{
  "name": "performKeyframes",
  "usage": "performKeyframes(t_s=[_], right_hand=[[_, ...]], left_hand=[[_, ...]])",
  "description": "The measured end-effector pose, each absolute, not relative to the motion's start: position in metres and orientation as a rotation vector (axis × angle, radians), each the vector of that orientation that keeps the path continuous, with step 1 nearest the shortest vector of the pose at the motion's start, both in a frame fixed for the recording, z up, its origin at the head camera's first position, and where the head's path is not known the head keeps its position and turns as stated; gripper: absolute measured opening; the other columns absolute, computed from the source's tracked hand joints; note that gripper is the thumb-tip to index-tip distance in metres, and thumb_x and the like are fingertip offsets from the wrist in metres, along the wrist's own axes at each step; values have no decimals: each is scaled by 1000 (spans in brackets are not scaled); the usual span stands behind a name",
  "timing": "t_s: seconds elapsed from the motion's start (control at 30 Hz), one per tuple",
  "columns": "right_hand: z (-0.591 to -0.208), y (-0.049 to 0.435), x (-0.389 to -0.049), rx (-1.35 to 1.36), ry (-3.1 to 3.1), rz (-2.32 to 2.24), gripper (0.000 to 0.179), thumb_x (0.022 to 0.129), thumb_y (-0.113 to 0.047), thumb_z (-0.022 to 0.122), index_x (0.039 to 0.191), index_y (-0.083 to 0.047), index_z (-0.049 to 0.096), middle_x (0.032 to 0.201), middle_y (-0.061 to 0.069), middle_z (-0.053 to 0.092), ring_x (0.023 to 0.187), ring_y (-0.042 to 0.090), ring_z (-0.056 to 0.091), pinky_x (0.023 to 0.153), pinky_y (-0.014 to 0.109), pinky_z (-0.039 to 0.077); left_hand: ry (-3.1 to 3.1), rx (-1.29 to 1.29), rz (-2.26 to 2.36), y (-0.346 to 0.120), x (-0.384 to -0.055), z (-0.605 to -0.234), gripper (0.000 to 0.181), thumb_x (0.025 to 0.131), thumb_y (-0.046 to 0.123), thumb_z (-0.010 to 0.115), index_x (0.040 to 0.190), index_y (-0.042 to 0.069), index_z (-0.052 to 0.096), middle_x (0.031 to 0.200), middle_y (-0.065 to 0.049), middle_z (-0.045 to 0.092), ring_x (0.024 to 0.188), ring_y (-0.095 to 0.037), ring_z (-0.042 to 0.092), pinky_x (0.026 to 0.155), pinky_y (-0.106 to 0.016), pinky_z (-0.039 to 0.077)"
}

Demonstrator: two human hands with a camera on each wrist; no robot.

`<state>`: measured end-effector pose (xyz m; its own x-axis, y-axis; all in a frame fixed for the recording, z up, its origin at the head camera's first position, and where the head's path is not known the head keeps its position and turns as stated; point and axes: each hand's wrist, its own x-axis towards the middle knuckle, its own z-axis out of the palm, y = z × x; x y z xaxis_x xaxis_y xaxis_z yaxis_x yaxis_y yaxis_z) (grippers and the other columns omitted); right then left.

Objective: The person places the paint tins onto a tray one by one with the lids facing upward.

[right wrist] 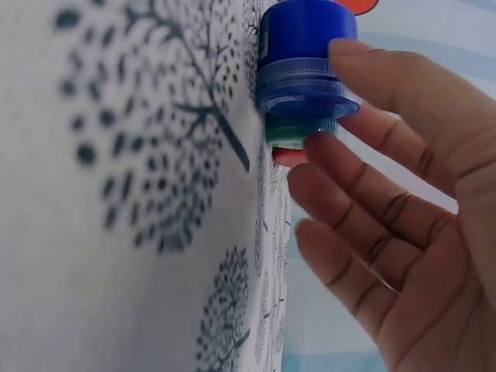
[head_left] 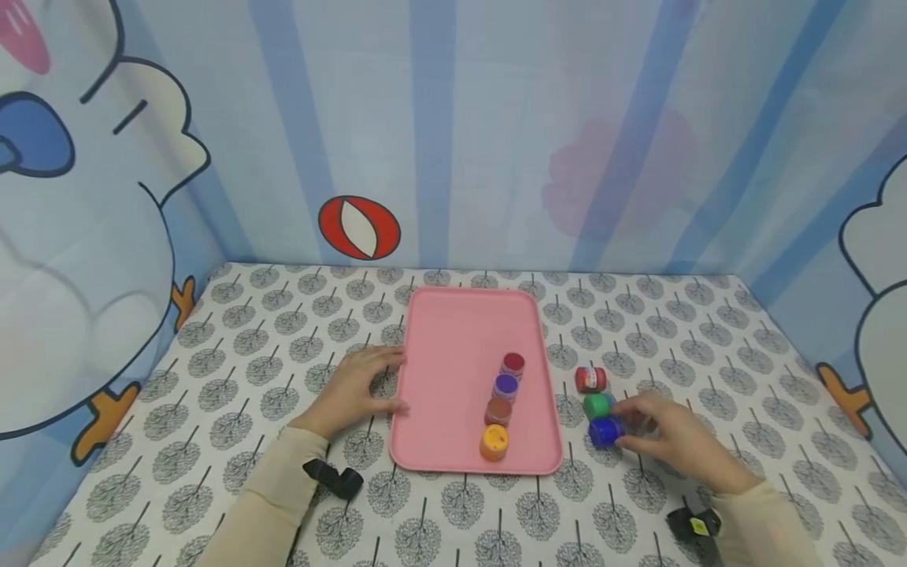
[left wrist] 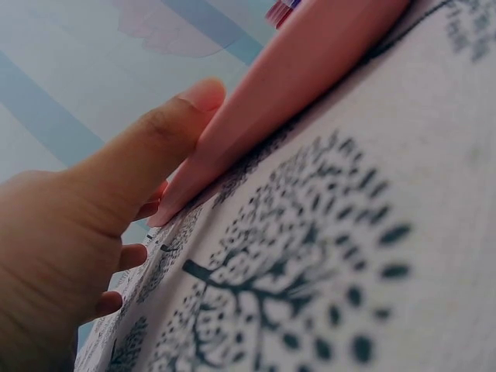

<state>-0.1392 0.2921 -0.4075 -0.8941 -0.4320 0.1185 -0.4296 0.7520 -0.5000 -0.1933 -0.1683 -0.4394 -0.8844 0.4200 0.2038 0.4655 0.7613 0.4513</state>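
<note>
A blue paint jar (head_left: 605,432) lies on its side on the patterned cloth, right of the pink tray (head_left: 453,339). My right hand (head_left: 662,433) pinches its end; in the right wrist view the thumb lies on the blue jar (right wrist: 306,35) and the index fingertip reaches behind it, the other fingers loosely bent. A green jar (head_left: 598,405) lies just beyond, close to the index finger, with a red jar (head_left: 590,379) farther back. My left hand (head_left: 354,390) rests at the tray's left edge, its thumb touching the rim (left wrist: 263,93) in the left wrist view.
Inside the tray's right half, several jars stand in a slanting row: dark red (head_left: 513,365), purple (head_left: 506,387), brown (head_left: 498,411) and orange-yellow (head_left: 494,442). A tree-print cloth (head_left: 298,346) covers the table. Behind it hangs a striped cartoon curtain (head_left: 496,142).
</note>
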Motion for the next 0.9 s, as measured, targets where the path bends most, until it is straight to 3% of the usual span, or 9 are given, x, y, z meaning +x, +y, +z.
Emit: performKeyframes(t_s=[0.43,0.9], right_hand=[[-408,290,-138,-676,2918,-759,40,75,-18,78,112,-8,64,94,-4,65,80,4,59,67,20,54],[-406,288,-138,-684,2910,-687,32,78,-19,77,106,-10,64,89,-8,66,75,-2,56,66,20,53]], left_hand=[[-2886,-711,-793,-168,-192,-438,82,70,48,79,138,12,51,149,-5,45,139,-33,39,118,-57,23],[-2902,-690,-800,-168,-191,-437,83,70,50,78,140,15,49,150,-5,44,140,-33,37,118,-58,23]])
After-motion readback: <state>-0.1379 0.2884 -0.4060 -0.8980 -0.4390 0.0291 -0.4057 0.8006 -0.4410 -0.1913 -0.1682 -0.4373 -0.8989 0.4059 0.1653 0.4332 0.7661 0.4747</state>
